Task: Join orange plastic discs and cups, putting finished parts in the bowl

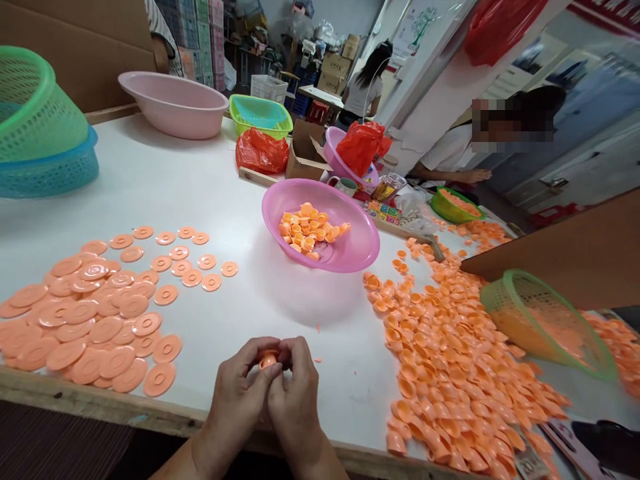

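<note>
Near the table's front edge, my left hand (239, 380) and my right hand (296, 383) meet, fingers closed around a small orange plastic cup (268, 360). Its rounded shape shows between the thumbs; the rest is covered by my fingers. Beyond the hands stands a pink basin (357, 250) with a heap of small orange cups (307, 230) inside. Flat orange discs (117, 360) with ringed centres lie in a loose pile to the left. A large spread of orange cup pieces (450, 373) covers the table on the right.
A green mesh basket (510, 293) leans among the pieces at right. Green and blue baskets (50, 170) and a pale pink basin (175, 107) stand at left and back. Red bags (263, 152) and a cardboard box (305, 150) line the far edge. A person (450, 150) works at the right.
</note>
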{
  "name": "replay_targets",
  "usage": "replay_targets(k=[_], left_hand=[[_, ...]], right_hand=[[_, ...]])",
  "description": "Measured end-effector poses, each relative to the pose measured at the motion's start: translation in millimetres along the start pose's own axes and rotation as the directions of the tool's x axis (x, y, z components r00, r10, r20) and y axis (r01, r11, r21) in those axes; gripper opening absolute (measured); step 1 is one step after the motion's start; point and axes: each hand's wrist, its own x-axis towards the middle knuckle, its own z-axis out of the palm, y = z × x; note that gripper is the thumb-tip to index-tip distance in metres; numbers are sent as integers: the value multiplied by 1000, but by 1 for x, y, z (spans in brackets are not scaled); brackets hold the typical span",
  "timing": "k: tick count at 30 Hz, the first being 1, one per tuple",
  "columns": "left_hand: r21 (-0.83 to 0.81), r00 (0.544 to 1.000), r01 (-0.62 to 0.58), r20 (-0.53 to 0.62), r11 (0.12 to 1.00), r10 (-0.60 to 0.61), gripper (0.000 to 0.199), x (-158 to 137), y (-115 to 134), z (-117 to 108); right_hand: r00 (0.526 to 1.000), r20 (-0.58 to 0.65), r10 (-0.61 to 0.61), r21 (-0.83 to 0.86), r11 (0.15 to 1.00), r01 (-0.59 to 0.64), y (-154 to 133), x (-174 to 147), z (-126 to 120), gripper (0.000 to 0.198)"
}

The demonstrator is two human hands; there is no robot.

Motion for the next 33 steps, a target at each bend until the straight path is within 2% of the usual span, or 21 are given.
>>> replay_targets(k=[3,7,11,13,14,16,17,18,19,21,22,23,25,27,29,31,33], left_hand=[[58,999,-4,-40,998,7,21,0,0,-2],[-12,994,71,-87,997,-72,22,1,1,-1],[-104,999,31,-37,994,-35,58,5,9,5],[-130,999,-5,40,991,10,71,17,15,2],[-98,997,-36,63,994,43,70,27,19,-4],[102,990,-135,49,986,131,54,52,25,-23],[283,979,-195,-4,939,205,43,68,28,-34],[467,962,-227,-27,855,271,36,85,30,-46],[636,950,-219,-33,740,310,33,102,32,-56],[885,955,-105,-38,454,295,36,132,31,-71],[933,961,-68,-34,354,274,39,142,30,-76],[952,969,-62,-14,300,247,40,150,29,-80],[966,981,-64,15,251,194,41,154,25,-85],[969,988,-45,7,244,151,35,149,23,-84],[951,993,-12,-25,309,115,25,140,23,-79],[875,998,20,-47,484,45,18,127,25,-69],[656,996,81,-31,750,-81,23,110,27,-55]], right_hand=[[998,-61,-11,-20,1000,9,2,-2,12,20],[991,-94,-99,-71,993,93,1,-3,20,21],[983,-92,-161,-20,987,160,-3,5,8,22],[992,-29,-124,58,990,126,-5,23,-6,20],[996,0,-94,102,990,94,-6,38,-13,17],[999,-31,-39,165,985,43,-8,78,-30,10],[994,-106,-23,165,986,40,-7,102,-41,9],[977,-214,-27,136,989,57,-4,128,-54,9],[952,-304,-41,97,992,74,0,152,-69,13],[939,-343,-38,-3,999,40,13,189,-107,27],[937,-347,-31,-85,996,1,22,199,-128,33],[938,-346,-19,-173,984,-44,31,203,-147,36],[934,-358,-4,-341,932,-126,50,193,-181,32],[937,-350,10,-459,870,-180,72,170,-201,22],[945,-325,30,-549,808,-214,94,148,-207,15],[955,-295,38,-642,733,-227,112,135,-202,14],[969,-247,22,-724,660,-200,123,132,-191,17]])
